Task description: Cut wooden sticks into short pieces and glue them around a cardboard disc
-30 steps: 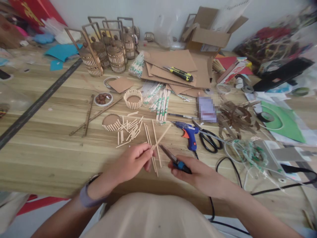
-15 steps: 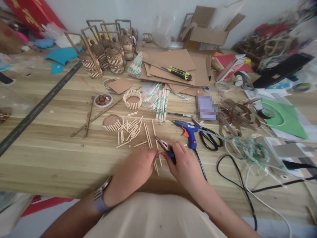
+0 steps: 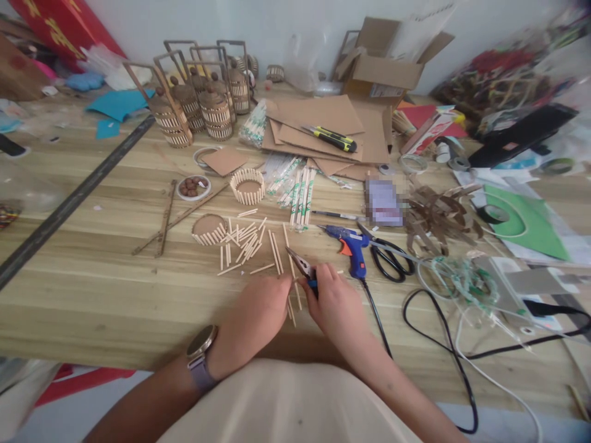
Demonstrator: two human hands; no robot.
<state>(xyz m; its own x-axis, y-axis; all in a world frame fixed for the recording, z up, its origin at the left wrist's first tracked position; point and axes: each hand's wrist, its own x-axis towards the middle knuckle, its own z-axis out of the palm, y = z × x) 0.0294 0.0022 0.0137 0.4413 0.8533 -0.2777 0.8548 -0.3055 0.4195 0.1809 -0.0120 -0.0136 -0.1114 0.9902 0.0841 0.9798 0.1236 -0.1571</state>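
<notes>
My right hand [image 3: 339, 304] is closed round the dark and blue handles of a pair of pliers [image 3: 300, 263], whose jaws point up and left over the wooden sticks [image 3: 274, 249]. Close beside it, my left hand [image 3: 258, 314] is closed, fingertips near the pliers; whatever it pinches is hidden. Cut short sticks [image 3: 247, 240] lie scattered beyond the left hand. Farther off stand a round cardboard base partly edged with sticks [image 3: 209, 229] and a fully fenced ring of sticks [image 3: 248, 186].
A blue glue gun [image 3: 353, 246] and black scissors [image 3: 392, 258] lie right of my hands, with cables beyond. Packaged chopsticks [image 3: 302, 197], cardboard sheets [image 3: 318, 117] and a utility knife [image 3: 330, 138] lie behind. Several small lidded baskets [image 3: 216, 117] stand at the back left.
My left wrist has turned, showing more of the watch face. Both hands stay close together, and the pliers have shifted slightly left. The objects on the table stay put.
</notes>
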